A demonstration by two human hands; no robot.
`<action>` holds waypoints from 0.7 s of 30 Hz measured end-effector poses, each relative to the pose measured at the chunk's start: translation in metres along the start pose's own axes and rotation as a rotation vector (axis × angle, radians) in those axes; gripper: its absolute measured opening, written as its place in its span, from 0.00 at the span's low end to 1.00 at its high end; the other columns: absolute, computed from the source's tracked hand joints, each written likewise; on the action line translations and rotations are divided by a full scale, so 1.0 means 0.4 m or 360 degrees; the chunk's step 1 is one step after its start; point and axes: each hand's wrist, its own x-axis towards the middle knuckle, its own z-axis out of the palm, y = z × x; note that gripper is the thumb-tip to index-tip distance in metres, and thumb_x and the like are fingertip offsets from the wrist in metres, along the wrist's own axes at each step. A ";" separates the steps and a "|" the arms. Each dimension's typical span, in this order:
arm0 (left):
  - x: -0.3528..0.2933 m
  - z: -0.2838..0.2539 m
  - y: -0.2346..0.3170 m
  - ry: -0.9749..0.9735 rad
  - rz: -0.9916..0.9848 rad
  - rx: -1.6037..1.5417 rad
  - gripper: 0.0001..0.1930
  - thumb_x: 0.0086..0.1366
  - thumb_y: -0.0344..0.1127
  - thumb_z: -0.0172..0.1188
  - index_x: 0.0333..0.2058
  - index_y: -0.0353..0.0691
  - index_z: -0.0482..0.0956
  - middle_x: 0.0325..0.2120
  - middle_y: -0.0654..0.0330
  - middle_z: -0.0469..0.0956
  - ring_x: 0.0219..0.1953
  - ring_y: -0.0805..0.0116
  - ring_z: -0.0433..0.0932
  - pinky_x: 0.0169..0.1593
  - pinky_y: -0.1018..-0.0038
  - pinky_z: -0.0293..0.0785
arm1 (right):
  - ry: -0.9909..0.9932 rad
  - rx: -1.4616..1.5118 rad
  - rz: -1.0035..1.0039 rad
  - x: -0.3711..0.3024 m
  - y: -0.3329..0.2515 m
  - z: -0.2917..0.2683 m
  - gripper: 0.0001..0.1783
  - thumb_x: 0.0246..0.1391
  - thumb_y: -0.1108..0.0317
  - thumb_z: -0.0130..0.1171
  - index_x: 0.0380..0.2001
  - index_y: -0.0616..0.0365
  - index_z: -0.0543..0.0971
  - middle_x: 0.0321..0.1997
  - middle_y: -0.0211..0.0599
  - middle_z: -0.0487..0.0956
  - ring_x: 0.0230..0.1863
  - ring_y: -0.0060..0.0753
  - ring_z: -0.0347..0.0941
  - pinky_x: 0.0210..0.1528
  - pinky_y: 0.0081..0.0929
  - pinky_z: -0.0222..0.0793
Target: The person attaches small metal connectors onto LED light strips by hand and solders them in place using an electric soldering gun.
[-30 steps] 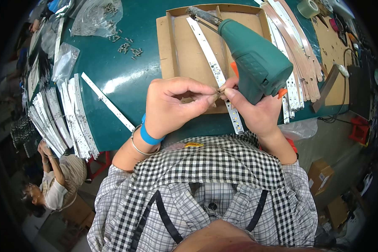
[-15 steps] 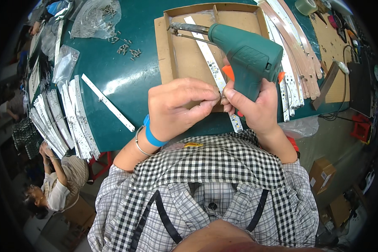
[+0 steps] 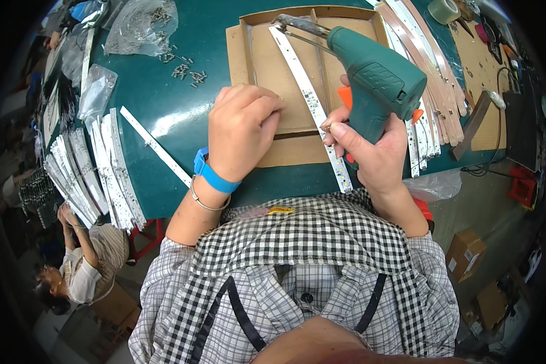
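My right hand (image 3: 379, 148) is wrapped round the handle of a green soldering gun (image 3: 376, 70) with an orange trigger. Its metal tip points to the far left, over the top end of a white LED strip board (image 3: 309, 97). That strip slants across a shallow cardboard tray (image 3: 285, 112) and passes under my right fingers. A tiny part (image 3: 326, 127), too small to name, shows at my right thumb and fingertip. My left hand (image 3: 242, 118), closed with fingers curled together, hovers over the tray's left side, apart from the strip. What it may hold is hidden.
Stacks of white strips (image 3: 112, 173) and one loose strip (image 3: 155, 144) lie at left. Small metal parts (image 3: 188, 71) are scattered near a clear bag (image 3: 142, 30). More strips (image 3: 428, 73) fan out at right, near a tape roll (image 3: 444, 11). Another person (image 3: 82, 261) sits at far left.
My left hand has drawn back to the left and up from the right fingertips. The soldering gun has shifted right, its tip slightly farther away. More of the strip shows.
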 end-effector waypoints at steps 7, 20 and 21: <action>0.005 -0.023 0.030 -0.0115 -0.0062 0.0215 0.09 0.42 0.26 0.69 0.27 0.40 0.82 0.26 0.62 0.80 0.29 0.62 0.77 0.34 0.70 0.69 | 0.0111 0.0049 0.0018 0.008 -0.001 0.014 0.33 0.47 0.78 0.61 0.57 0.69 0.62 0.31 0.46 0.79 0.27 0.25 0.75 0.25 0.17 0.69; 0.010 0.016 0.104 0.0327 -0.0304 -0.1565 0.09 0.51 0.23 0.68 0.33 0.34 0.83 0.29 0.58 0.81 0.33 0.70 0.79 0.37 0.78 0.75 | 0.0105 0.0195 -0.0137 -0.017 0.011 0.024 0.32 0.49 0.80 0.59 0.57 0.69 0.60 0.34 0.46 0.77 0.24 0.23 0.72 0.26 0.18 0.70; 0.011 0.012 0.102 0.0321 -0.0305 -0.1581 0.09 0.51 0.23 0.68 0.33 0.34 0.83 0.29 0.58 0.81 0.33 0.70 0.79 0.37 0.78 0.75 | 0.0119 0.0187 -0.0134 -0.016 0.011 0.022 0.32 0.49 0.80 0.59 0.57 0.69 0.60 0.34 0.46 0.77 0.24 0.23 0.72 0.26 0.18 0.70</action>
